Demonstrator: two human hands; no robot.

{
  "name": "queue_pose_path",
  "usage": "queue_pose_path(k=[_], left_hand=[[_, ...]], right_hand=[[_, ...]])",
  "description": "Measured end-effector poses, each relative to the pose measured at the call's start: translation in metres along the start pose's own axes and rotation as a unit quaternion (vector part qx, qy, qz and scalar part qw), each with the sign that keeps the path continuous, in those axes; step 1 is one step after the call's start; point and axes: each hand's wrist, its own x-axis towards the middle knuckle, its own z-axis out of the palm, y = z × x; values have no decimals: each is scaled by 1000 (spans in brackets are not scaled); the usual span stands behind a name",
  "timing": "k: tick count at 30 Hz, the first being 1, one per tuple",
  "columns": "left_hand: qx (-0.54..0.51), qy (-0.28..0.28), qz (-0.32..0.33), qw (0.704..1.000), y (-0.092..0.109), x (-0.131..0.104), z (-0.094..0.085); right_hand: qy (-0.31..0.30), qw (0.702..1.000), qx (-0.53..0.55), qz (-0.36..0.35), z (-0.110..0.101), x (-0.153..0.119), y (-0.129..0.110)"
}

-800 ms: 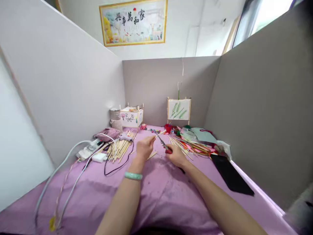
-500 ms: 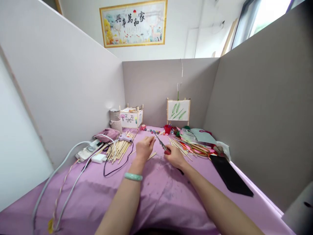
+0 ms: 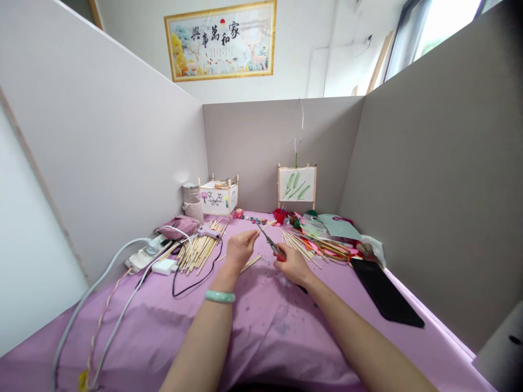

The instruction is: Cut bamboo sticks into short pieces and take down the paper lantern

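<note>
My right hand [image 3: 292, 265] is wrapped round the red handles of a pair of scissors [image 3: 270, 242]. The blades point up and to the left, their tips close to the fingertips of my left hand [image 3: 241, 248]. That left hand is closed in a pinch, with a thin wooden stick [image 3: 267, 225] seeming to stick out past its fingertips beside the blades. Most of what lies inside the fist is hidden. On the cloth just behind my left hand rest a couple of loose sticks [image 3: 251, 263].
Left: a bundle of sticks [image 3: 198, 253], a glue gun [image 3: 209, 232] with a black cord, a power strip [image 3: 147, 255]. Behind: a paper-sided stick box [image 3: 216, 200], a lantern-like frame [image 3: 297, 184], a red cup [image 3: 280, 215]. Right: more sticks [image 3: 300, 243], a black phone-like slab [image 3: 386, 291]. Grey partitions surround the table.
My left hand has turned slightly and shifted a little to the left and down. The scissors stay in my right hand, almost in the same place.
</note>
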Motion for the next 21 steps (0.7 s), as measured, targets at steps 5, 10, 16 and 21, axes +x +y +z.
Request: queue_pose_path(k=[5,10,16,21], left_hand=[[-7,17,1,1000,-1,0,-1],[-1,20,-6,1000,0,-1,-1],[30,21,-13,999,3,-2,-2],[57,24,-28,998,5,-3,-1]], right_hand=[[2,1000,-3,1,1,1,1],[2,1000,-12,3,4,3,3],[-2,1000,-27,-4,5,7,3],[2,999,-32,3,6,9,3]])
